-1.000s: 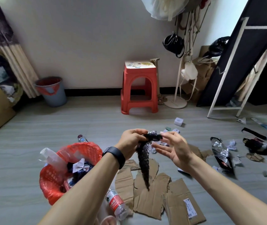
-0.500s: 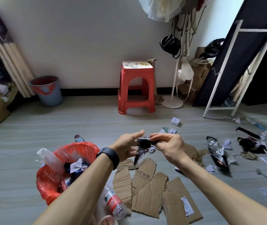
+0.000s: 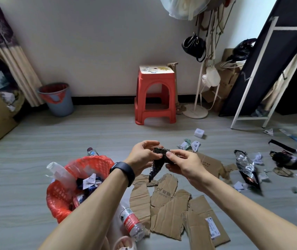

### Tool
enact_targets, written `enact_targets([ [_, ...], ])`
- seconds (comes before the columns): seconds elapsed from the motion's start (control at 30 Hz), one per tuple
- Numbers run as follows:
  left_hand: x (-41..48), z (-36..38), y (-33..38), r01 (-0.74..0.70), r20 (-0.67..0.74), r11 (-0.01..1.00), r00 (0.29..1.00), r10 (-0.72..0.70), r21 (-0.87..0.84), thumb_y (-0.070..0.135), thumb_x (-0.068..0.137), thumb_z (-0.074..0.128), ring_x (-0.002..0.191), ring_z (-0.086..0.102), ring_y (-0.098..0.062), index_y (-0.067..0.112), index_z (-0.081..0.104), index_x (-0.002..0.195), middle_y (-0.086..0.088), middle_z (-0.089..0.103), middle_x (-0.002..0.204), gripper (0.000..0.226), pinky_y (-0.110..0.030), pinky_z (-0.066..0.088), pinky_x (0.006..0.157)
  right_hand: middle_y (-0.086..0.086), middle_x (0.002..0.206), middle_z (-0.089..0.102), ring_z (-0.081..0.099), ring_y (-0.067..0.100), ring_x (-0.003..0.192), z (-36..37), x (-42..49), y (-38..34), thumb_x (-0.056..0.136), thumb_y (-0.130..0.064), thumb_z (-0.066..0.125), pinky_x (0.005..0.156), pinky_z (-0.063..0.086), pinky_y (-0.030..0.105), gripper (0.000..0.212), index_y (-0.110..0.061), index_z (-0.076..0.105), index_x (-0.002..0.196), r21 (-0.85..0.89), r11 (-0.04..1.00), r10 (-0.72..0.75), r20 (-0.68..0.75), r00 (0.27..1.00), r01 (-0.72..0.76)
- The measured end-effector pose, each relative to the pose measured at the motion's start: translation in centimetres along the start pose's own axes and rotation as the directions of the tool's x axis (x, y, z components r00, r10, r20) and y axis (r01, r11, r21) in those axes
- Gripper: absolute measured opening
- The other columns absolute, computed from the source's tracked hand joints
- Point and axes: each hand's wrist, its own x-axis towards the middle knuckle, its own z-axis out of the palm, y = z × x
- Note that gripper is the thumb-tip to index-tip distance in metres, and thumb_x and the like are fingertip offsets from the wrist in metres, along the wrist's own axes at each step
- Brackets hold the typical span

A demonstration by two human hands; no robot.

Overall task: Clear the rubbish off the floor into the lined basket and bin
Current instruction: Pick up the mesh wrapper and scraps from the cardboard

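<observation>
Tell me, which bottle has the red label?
The red-label bottle lies on the floor between the red basket and the cardboard pieces. The blue-label bottle sits behind the basket; the clear bottle pokes out of it.

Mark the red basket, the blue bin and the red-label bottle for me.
red basket (image 3: 97, 160), head view, far rim.
blue bin (image 3: 62, 110), head view, front wall.
red-label bottle (image 3: 128, 221), head view, label.

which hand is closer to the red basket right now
Left. The left hand is just up and right of the red basket, pinching the dark wrapper; the right hand holds its other end, farther right.
</observation>
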Motion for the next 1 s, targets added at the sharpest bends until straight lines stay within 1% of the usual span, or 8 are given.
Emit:
enact_targets([
  [0.07, 0.0, -0.2, 0.1, 0.068, -0.009, 0.997, 0.998, -0.069, -0.028, -0.012, 0.083, 0.060, 0.083, 0.072, -0.029, 0.003, 0.058, 0.119, -0.017, 0.069, 0.109, 0.039, -0.027, 0.056, 0.060, 0.013, 0.094, 0.076, 0.073, 0.021, 0.080, 0.0, 0.1, 0.0, 0.086, -0.010, 0.076, 0.073, 0.059, 0.027, 0.025, -0.005, 0.072, 0.109, -0.016, 0.996, -0.089, -0.044, 0.995, 0.088],
  [0.2, -0.3, -1.0, 0.6, 0.214, 0.095, 0.954, 0.976, -0.198, -0.211, 0.004, 0.085, 0.066, 0.080, 0.071, -0.037, -0.008, 0.062, 0.112, -0.027, 0.069, 0.101, 0.030, -0.027, 0.059, 0.062, -0.004, 0.091, 0.077, 0.072, 0.011, 0.088, 0.3, 0.3, 0.0, 0.079, -0.010, 0.080, 0.083, 0.058, 0.030, 0.022, -0.024, 0.079, 0.096, -0.336, 0.913, -0.273, -0.084, 0.958, 0.231],
  [0.43, 0.6, -3.5, 0.6, 0.190, -0.044, 0.970, 0.979, -0.199, -0.155, -0.012, 0.085, 0.064, 0.085, 0.072, -0.032, -0.010, 0.061, 0.112, -0.026, 0.068, 0.106, 0.028, -0.032, 0.061, 0.066, -0.006, 0.108, 0.073, 0.069, 0.007, 0.099, 3.1, 0.9, 0.4, 0.076, 0.005, 0.077, 0.092, 0.056, 0.027, 0.029, -0.018, 0.081, 0.094, -0.363, 0.883, -0.317, 0.008, 0.948, 0.298],
  [0.53, 0.9, -7.5, 1.5, 0.080, -0.211, 0.991, 0.976, -0.056, 0.108, -0.016, 0.079, 0.067, 0.084, 0.069, -0.028, -0.004, 0.064, 0.113, -0.021, 0.068, 0.104, 0.036, -0.031, 0.061, 0.065, -0.013, 0.108, 0.073, 0.069, 0.000, 0.095, 3.7, 1.2, 1.0, 0.078, -0.010, 0.077, 0.086, 0.056, 0.021, 0.034, -0.029, 0.078, 0.104, -0.453, 0.848, -0.249, 0.116, 0.962, 0.274],
  [0.63, -0.5, -14.3, 1.1, 0.067, -0.368, 0.808, 0.910, 0.192, 0.586, -0.004, 0.075, 0.074, 0.087, 0.068, -0.021, 0.007, 0.072, 0.109, -0.009, 0.072, 0.097, 0.036, -0.036, 0.059, 0.080, -0.015, 0.113, 0.069, 0.065, -0.003, 0.093, 4.8, 1.7, 2.9, 0.081, -0.030, 0.072, 0.079, 0.051, 0.012, 0.043, -0.035, 0.064, 0.124, -0.693, 0.652, -0.206, 0.230, 0.951, 0.309],
  [0.77, -4.0, -21.3, -2.5, 0.188, -0.529, 0.683, 0.781, 0.331, 0.706, 0.016, 0.073, 0.077, 0.078, 0.065, -0.013, 0.025, 0.062, 0.088, 0.012, 0.066, 0.076, 0.022, -0.019, 0.046, 0.060, -0.001, 0.137, 0.056, 0.055, 0.014, 0.121, 7.4, 3.1, 6.0, 0.085, -0.039, 0.062, 0.102, 0.043, 0.026, 0.063, -0.026, 0.043, 0.144, -0.843, 0.397, -0.052, 0.375, 0.925, 0.364],
  [0.83, -4.2, -23.3, -5.2, 0.226, -0.535, 0.610, 0.751, 0.387, 0.759, 0.013, 0.078, 0.069, 0.079, 0.062, -0.020, 0.023, 0.055, 0.091, 0.007, 0.062, 0.078, 0.021, -0.025, 0.041, 0.062, 0.002, 0.146, 0.048, 0.047, 0.019, 0.132, 9.5, 4.2, 8.0, 0.085, -0.043, 0.058, 0.110, 0.039, 0.034, 0.070, -0.024, 0.034, 0.149, -0.861, 0.335, 0.021, 0.413, 0.911, 0.383],
  [1.0, -1.2, -24.1, -11.5, 0.168, -0.335, 0.445, 0.883, 0.329, 0.880, 0.004, 0.080, 0.044, 0.093, 0.061, -0.037, 0.021, 0.038, 0.103, -0.009, 0.064, 0.099, 0.030, -0.043, 0.050, 0.075, 0.005, 0.152, 0.038, 0.035, 0.025, 0.139, 14.7, 6.5, 12.5, 0.090, -0.052, 0.052, 0.115, 0.032, 0.040, 0.075, -0.021, 0.024, 0.153, -0.860, 0.335, 0.053, 0.426, 0.903, 0.386],
])
